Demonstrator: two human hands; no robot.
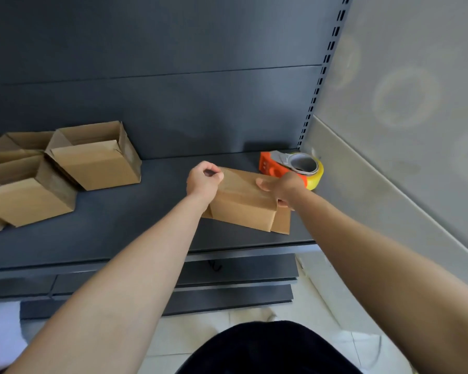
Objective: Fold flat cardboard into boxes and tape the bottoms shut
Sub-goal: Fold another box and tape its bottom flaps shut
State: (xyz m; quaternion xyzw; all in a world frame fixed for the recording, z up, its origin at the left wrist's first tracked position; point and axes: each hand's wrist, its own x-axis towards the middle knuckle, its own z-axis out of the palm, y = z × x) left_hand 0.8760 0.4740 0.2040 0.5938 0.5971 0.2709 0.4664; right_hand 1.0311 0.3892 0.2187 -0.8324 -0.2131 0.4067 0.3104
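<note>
With the box [245, 201] near the shelf's [125, 233] right end, keep your right hand [281, 188] clamped on its right edge, left hand [204, 179] fisted on the left corner, press flaps flat, then grab the tape gun [289, 167] just beyond.

Single view, head-worn, wide-angle. The scene is looked down on steeply and forward from above the dark shelf [119, 225], close enough that both forearms run in from 6 o'clock. The shelf back panel [173, 76] is taken in toward 12 o'clock, pale floor tiles [189, 336] at 6 o'clock. Straight edges are bowed near the borders.
</note>
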